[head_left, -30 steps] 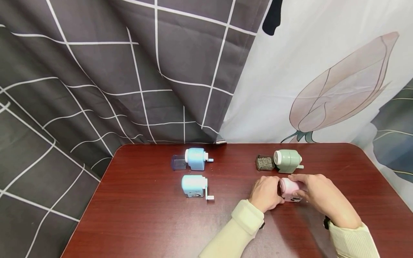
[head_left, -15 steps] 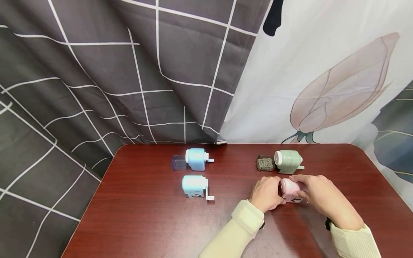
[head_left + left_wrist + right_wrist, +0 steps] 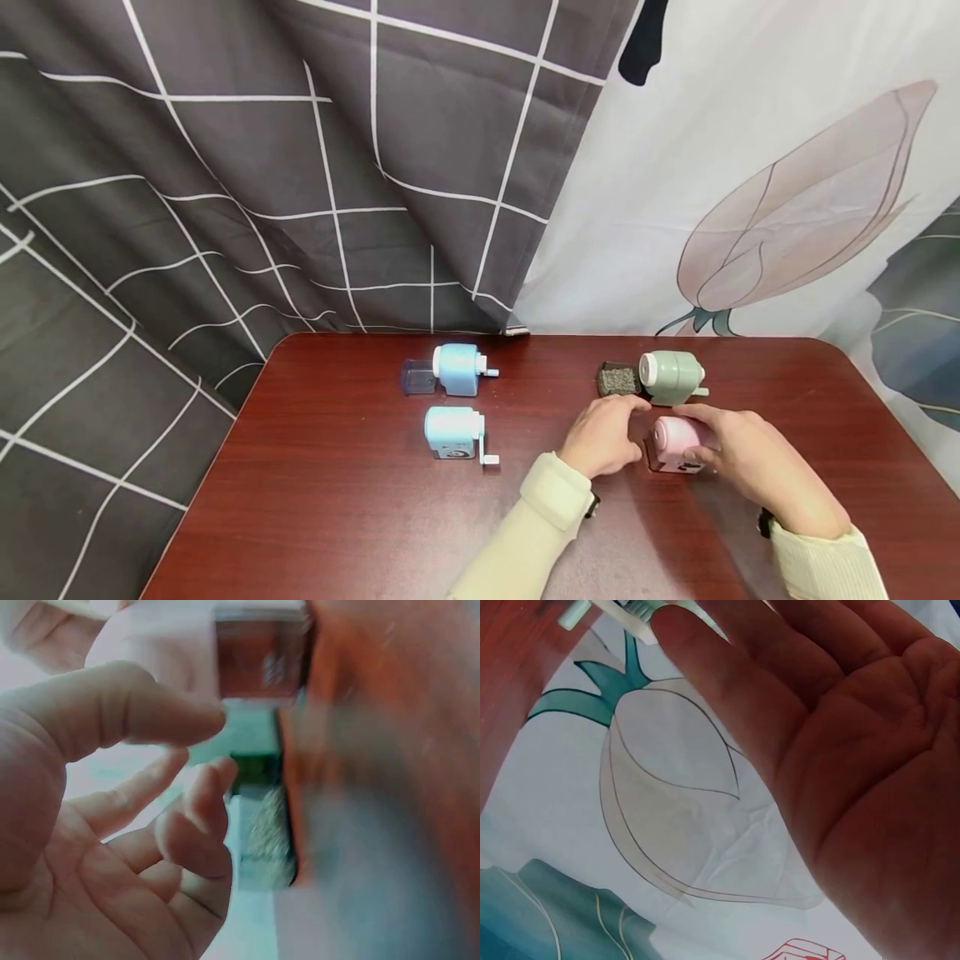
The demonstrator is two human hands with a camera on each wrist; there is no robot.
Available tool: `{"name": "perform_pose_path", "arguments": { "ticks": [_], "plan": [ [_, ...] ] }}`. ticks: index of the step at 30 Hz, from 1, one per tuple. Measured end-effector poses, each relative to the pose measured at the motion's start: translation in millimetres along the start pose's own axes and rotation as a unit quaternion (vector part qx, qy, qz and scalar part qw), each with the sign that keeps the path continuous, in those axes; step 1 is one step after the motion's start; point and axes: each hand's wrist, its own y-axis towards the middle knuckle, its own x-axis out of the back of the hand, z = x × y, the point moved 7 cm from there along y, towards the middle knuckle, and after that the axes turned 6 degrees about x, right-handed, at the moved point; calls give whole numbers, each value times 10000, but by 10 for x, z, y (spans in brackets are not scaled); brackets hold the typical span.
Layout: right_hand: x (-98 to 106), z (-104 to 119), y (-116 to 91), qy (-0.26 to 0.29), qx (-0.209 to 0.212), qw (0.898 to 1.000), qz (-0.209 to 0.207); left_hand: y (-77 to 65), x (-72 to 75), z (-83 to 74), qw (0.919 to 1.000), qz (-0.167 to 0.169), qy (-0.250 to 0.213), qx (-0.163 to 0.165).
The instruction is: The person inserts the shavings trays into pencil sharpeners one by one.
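A dark red table (image 3: pixel 337 500) stands by a grey cloth (image 3: pixel 247 150) with white lines, and right of the frame's middle, low down, my right hand (image 3: pixel 761 462) pinches the pink sharpener (image 3: pixel 677 435). My left hand (image 3: pixel 600 437) is just left of it, fingers apart, holding nothing. I think I'm steadying the sharpener to work on its see-through box (image 3: pixel 261 660); next calls for soft left fingers and a firm right grip.

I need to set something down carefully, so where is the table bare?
Bare: the glossy reddish table, left of the nearer boxy blue plastic sharpener, and between that sharpener and the left hand. Crowded: around the boxy pink plastic sharpener, held by the right hand, with the boxy green plastic sharpener close behind.
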Motion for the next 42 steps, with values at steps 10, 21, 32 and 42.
{"name": "perform_pose_path", "arguments": {
  "ticks": [10, 21, 32, 42],
  "plan": [
    [70, 6, 43, 151, -76, 9999, 30, 153, 314, 282, 9885, -928, -502, 1086],
    [294, -304, 369, -235, 107, 9997, 43, 392, 291, 324, 9820, -656, 44, 1771],
    [193, -433, 698, -284, 502, 9979, 306, 591, 142, 343, 9852, -84, 415, 1663],
    [125, -469, 777, -305, 500, 9969, 525, 624, 47, 358, 9847, -179, 166, 1725]
  ]
}}
